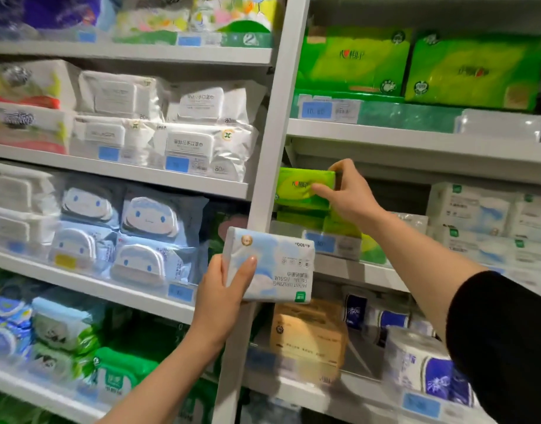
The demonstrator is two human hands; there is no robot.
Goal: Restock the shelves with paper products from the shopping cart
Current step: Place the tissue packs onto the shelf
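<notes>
Left of the white shelf post (272, 142), the left hand (223, 289) grips a pale blue tissue pack (272, 264) by its left end, held in front of the post. Right of the post, the right hand (348, 194) pinches a green tissue pack (302, 186) atop other green packs on the shelf.

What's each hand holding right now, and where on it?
Left hand grips the blue-white tissue pack by its left end. Right hand pinches the green tissue pack at its right end.
</notes>
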